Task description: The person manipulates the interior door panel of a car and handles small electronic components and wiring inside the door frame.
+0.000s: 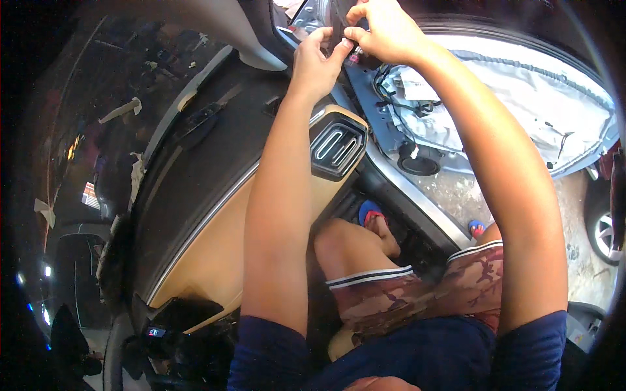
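My left hand (319, 58) and my right hand (385, 32) are raised at the top edge of the view, by a dark edge of the car's front pillar (339, 23) next to the door opening. The fingers of both are bent and pinched close together on a small part there, too hidden to name. A small pink item (354, 57) shows just below my fingertips. Beneath my left forearm is the dashboard's tan trim (208, 247) with a black air vent (338, 144).
The stripped door (495, 111), with white liner, wires and a round speaker (418, 163), stands open at right. The windshield (78, 163) curves along the left. My legs and sandalled feet (372, 218) are at the sill (430, 212). A car wheel (603, 231) shows at far right.
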`<state>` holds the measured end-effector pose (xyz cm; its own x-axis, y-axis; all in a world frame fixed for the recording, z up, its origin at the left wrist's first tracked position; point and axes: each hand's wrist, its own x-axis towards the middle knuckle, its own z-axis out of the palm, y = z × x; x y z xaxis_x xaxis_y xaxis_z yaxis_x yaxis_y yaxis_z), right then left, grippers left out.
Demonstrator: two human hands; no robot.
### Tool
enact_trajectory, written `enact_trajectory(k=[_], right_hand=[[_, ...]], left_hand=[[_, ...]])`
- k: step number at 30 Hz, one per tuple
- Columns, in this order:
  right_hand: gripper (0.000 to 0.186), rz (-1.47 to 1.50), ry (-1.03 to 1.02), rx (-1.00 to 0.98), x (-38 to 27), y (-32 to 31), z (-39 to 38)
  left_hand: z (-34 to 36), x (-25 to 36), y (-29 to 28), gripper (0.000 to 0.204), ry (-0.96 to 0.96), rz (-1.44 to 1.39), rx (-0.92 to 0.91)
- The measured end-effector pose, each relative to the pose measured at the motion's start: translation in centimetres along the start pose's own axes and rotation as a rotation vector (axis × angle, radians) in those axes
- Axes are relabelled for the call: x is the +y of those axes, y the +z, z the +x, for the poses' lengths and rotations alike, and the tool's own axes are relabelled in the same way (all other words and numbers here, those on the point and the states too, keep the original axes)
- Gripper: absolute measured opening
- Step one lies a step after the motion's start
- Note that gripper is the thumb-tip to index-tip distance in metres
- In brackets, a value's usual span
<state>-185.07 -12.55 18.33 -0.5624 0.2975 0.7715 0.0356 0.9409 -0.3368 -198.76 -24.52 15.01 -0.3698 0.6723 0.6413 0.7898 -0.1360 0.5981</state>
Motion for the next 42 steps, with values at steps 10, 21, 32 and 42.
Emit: enact_trajectory(k=[10,21,32,42], right_hand=[[0.043,-0.354,0.06,-0.234,-2.6,1.9,0.5],[0.029,-0.25,-0.09,-0.232,0.8,2.5,0.3],[0.03,-0.138,-0.126,-0.285,1.7,1.8,0.9],[0.036,-0.183,0.006,-0.314,0.3,2.1,0.9]], left_hand=[[1.3,-3.4,-1.7,0.037,0.075,0.208,-0.014],[1.1,-3.8,-1.5,0.026,0.036,-0.4,-0.042],[-0.7,-0.9,-1.5,0.021,0.352,0.268,0.218],[-0.8,0.4,-0.8,0.025,0.274,0.557,0.219]])
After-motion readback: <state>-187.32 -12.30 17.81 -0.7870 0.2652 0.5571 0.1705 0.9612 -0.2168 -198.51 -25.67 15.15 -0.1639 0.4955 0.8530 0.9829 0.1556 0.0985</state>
